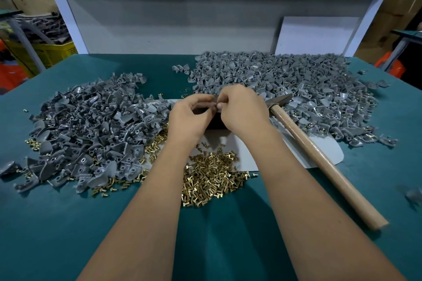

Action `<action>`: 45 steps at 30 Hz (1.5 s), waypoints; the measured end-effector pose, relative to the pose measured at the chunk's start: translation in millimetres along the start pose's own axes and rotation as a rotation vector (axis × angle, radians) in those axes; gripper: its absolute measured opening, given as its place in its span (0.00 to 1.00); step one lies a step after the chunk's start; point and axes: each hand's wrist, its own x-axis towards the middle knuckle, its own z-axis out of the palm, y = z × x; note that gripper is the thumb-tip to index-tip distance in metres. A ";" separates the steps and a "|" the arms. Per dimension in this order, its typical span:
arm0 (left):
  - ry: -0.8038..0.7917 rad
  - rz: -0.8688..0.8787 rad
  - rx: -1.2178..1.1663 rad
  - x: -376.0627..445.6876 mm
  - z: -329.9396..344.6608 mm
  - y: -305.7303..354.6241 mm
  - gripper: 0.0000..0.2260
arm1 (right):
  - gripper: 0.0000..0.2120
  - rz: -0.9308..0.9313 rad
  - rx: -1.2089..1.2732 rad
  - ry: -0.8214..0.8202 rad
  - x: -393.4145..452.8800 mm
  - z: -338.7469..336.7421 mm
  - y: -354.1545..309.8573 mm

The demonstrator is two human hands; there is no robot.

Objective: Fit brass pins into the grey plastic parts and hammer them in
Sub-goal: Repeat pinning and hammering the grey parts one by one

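Both hands met over the dark block [215, 122] at bench centre. Left hand [189, 118] and right hand [242, 109] pinched one small grey part [215, 99] between curled fingertips; whether a pin sat in it, too hidden to tell. Its axis couldn't be read. Hammer [319, 150] lay untouched beside the right wrist, handle running toward the near right, head at the far pile [285, 80]. Left pile [91, 125] and loose brass pins [212, 175] were large: judged much work remaining.
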 end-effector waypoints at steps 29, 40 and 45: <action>-0.019 0.047 0.008 0.3 -1.7 -1.2 0.11 | 0.11 0.174 0.492 0.078 -2.5 21.4 10.0; 0.013 -0.010 0.012 -0.2 -0.9 -0.5 0.09 | 0.19 0.207 0.705 0.148 -9.3 22.6 11.4; 0.008 -0.002 0.018 0.0 -1.8 -0.2 0.09 | 0.16 0.223 0.743 0.135 -9.1 21.0 13.5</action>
